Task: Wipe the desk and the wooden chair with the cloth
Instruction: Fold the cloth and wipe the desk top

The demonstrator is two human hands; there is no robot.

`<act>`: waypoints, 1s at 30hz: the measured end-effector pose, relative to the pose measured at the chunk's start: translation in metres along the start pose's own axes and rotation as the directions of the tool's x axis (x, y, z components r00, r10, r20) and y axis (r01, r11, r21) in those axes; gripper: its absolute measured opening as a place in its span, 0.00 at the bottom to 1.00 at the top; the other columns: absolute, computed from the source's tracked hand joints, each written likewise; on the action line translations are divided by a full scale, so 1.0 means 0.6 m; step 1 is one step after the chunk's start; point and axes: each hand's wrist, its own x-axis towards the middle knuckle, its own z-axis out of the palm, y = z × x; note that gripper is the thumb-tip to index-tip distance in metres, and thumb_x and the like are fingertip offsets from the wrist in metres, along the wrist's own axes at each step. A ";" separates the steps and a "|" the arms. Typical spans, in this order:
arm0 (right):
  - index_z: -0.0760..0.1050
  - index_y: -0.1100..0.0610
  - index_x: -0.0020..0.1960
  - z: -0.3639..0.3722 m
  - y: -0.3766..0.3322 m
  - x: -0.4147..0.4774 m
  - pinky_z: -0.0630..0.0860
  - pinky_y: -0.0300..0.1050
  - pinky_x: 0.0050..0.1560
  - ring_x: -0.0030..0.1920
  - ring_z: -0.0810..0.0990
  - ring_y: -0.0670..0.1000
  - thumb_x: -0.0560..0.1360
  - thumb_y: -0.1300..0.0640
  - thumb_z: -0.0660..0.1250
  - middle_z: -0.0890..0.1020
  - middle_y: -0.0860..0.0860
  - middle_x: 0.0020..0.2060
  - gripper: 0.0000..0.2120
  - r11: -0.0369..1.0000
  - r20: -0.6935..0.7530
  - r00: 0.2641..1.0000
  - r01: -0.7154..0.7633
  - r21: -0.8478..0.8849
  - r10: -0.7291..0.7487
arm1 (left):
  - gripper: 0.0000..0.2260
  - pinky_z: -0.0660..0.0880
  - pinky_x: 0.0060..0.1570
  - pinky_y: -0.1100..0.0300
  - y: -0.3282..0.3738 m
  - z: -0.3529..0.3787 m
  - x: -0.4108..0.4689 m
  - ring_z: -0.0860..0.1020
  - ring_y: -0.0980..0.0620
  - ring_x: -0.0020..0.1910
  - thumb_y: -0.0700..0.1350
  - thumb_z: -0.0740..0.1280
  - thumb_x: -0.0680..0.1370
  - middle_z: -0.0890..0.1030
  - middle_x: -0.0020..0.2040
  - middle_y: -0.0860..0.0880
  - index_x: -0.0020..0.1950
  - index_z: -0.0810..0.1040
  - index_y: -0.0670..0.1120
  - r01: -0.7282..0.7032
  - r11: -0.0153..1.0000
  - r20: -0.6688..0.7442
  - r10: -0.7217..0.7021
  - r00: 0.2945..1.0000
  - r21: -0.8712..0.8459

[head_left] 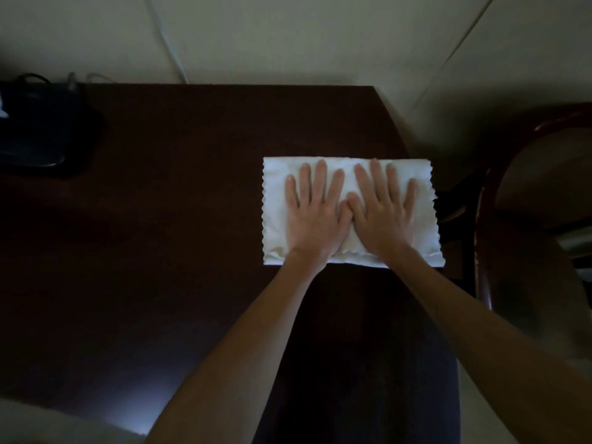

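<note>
A white cloth (275, 200) with zigzag edges lies folded flat on the dark wooden desk (179, 219), near its right edge. My left hand (312, 216) presses on the cloth's left half with straight, spread fingers. Beside it, my right hand (382, 213) lies flat on the right half; the two thumbs touch in the middle. The wooden chair (487, 238) stands to the right of the desk, its curved dark-red frame showing.
A black bag-like object (41, 133) with cables sits on the desk's far left corner. A white cord (166, 43) runs down the pale wall behind the desk. The room is dim; a bright reflection lies near the desk's front edge.
</note>
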 end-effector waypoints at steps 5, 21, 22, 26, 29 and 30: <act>0.49 0.49 0.79 -0.002 -0.009 -0.114 0.46 0.68 0.74 0.78 0.49 0.56 0.80 0.42 0.46 0.52 0.52 0.79 0.29 0.999 0.011 1.000 -0.019 0.038 0.019 | 0.25 0.47 0.76 0.38 0.010 -0.003 -0.108 0.51 0.42 0.80 0.55 0.53 0.82 0.56 0.81 0.45 0.79 0.61 0.51 -0.033 0.999 -0.036 0.033 0.999 0.003; 0.53 0.48 0.79 -0.015 -0.020 -0.376 0.47 0.67 0.74 0.79 0.49 0.55 0.80 0.42 0.49 0.54 0.51 0.79 0.28 0.999 0.069 0.998 0.000 0.051 -0.004 | 0.24 0.54 0.74 0.36 0.048 0.000 -0.372 0.53 0.41 0.79 0.56 0.55 0.82 0.58 0.80 0.44 0.78 0.62 0.52 0.010 1.000 -0.006 -0.010 1.000 0.023; 0.53 0.48 0.79 -0.015 -0.018 -0.348 0.48 0.67 0.74 0.78 0.50 0.55 0.80 0.42 0.50 0.55 0.51 0.79 0.28 0.999 0.063 0.998 0.018 0.044 -0.021 | 0.25 0.54 0.74 0.36 0.046 -0.002 -0.349 0.53 0.41 0.79 0.55 0.56 0.82 0.58 0.80 0.45 0.78 0.62 0.52 0.028 0.999 -0.010 -0.028 1.000 0.016; 0.53 0.47 0.79 -0.011 -0.020 -0.211 0.47 0.67 0.74 0.78 0.51 0.55 0.81 0.42 0.48 0.55 0.50 0.79 0.27 0.999 0.033 0.998 0.051 0.008 -0.051 | 0.25 0.52 0.75 0.36 0.025 -0.011 -0.221 0.53 0.41 0.79 0.55 0.54 0.81 0.58 0.80 0.45 0.78 0.62 0.52 0.071 0.997 -0.006 -0.071 0.997 0.003; 0.53 0.48 0.78 -0.002 -0.024 -0.121 0.47 0.67 0.74 0.78 0.52 0.55 0.81 0.43 0.48 0.56 0.50 0.78 0.27 0.998 -0.003 0.998 0.057 0.002 -0.057 | 0.25 0.50 0.75 0.37 0.003 -0.016 -0.133 0.52 0.42 0.80 0.55 0.54 0.81 0.57 0.80 0.45 0.78 0.62 0.51 0.075 0.997 0.000 -0.075 0.997 -0.001; 0.53 0.48 0.78 0.000 -0.024 -0.090 0.48 0.67 0.74 0.78 0.52 0.55 0.81 0.42 0.48 0.56 0.51 0.78 0.27 0.998 -0.010 0.998 0.062 0.002 -0.062 | 0.25 0.49 0.76 0.37 -0.003 -0.017 -0.105 0.52 0.42 0.80 0.55 0.54 0.81 0.57 0.80 0.45 0.79 0.61 0.51 0.077 0.997 0.003 -0.077 0.997 -0.008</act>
